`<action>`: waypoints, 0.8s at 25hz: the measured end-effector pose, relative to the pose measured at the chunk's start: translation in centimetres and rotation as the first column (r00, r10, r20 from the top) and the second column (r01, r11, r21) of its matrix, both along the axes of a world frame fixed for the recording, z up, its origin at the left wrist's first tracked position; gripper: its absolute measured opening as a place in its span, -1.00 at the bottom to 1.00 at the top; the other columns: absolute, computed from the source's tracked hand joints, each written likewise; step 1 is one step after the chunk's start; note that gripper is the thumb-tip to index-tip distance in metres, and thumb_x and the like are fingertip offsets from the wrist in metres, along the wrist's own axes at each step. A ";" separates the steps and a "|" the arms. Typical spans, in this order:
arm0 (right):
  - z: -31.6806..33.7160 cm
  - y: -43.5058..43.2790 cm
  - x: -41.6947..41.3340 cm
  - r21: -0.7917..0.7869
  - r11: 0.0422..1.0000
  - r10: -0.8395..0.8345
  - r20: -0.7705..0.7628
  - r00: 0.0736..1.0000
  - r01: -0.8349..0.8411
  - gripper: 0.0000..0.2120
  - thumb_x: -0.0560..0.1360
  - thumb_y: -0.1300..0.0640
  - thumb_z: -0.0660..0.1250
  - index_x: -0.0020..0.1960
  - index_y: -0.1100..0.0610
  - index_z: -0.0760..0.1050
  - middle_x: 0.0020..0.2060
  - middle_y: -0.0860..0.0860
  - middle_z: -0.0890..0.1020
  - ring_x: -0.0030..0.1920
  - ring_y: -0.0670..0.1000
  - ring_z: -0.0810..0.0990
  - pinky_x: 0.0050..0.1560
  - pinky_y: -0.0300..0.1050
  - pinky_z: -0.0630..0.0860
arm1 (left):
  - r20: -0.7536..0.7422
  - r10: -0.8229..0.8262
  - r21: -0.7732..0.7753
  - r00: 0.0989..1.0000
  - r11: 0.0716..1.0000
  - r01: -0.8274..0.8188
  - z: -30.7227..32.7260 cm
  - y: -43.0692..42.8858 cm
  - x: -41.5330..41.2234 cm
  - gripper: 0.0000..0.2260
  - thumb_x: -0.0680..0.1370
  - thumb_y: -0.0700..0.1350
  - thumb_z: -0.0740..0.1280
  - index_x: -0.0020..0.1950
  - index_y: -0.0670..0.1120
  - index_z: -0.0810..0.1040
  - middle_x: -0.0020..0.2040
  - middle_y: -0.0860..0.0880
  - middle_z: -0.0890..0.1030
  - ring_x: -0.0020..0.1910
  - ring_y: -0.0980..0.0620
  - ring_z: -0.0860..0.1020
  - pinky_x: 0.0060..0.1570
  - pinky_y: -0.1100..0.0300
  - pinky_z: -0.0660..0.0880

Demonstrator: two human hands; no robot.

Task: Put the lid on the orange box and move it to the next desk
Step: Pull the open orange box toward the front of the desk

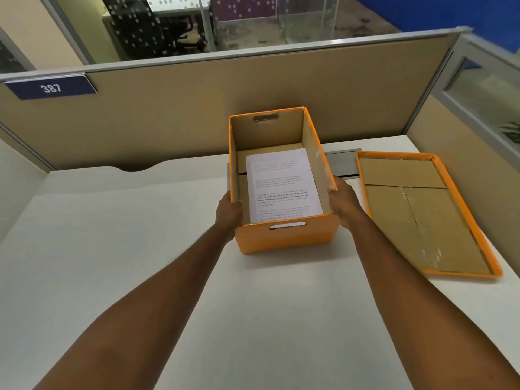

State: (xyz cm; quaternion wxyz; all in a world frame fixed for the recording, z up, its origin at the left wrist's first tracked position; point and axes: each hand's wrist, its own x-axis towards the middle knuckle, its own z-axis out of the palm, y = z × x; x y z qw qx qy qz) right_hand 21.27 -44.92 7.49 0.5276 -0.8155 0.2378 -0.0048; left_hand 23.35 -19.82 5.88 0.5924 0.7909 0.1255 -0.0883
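Observation:
An open orange box with a brown cardboard inside stands on the white desk in front of me. A printed sheet of paper lies flat on its bottom. My left hand grips the box's left wall near the front corner. My right hand grips the right wall, thumb over the rim. The orange lid lies upside down on the desk to the right of the box, brown inner side up, apart from the box.
A tan partition runs behind the desk, with a blue "387" plate at its left. Another partition with a glass panel closes the right side. A grey cable slot sits behind the box.

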 end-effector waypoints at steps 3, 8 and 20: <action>1.1 1.9 -3.3 -0.018 1.000 -0.016 0.028 0.999 0.016 -0.62 0.60 0.21 0.04 0.38 0.03 0.36 0.24 0.10 0.55 0.05 0.09 0.51 -0.08 -0.07 0.46 | 0.035 -0.001 0.031 0.999 1.000 0.000 0.7 1.8 -3.4 -0.75 0.63 -0.08 0.13 0.29 -0.01 0.40 0.06 0.03 0.52 -0.07 0.02 0.54 -0.26 0.21 0.49; 2.9 6.9 -10.7 -0.082 0.996 -0.020 0.042 0.999 0.024 -0.62 0.60 0.20 0.05 0.39 0.02 0.34 0.22 0.09 0.56 -0.01 0.05 0.49 -0.28 -0.24 0.38 | 0.054 -0.017 0.078 0.998 0.997 0.013 2.8 6.3 -10.6 -0.72 0.62 -0.10 0.12 0.33 -0.05 0.39 0.08 0.01 0.52 -0.01 -0.03 0.53 -0.19 0.15 0.50; 1.1 18.1 -26.7 -0.115 0.990 -0.084 -0.050 0.995 0.077 -0.57 0.61 0.21 0.05 0.45 -0.02 0.26 0.34 0.08 0.48 0.30 0.18 0.46 -0.02 -0.10 0.41 | 0.015 0.017 0.109 1.000 0.994 -0.018 3.3 17.2 -27.3 -0.74 0.60 -0.20 0.09 0.17 0.01 0.49 -0.01 0.01 0.60 -0.05 -0.06 0.59 -0.18 0.08 0.55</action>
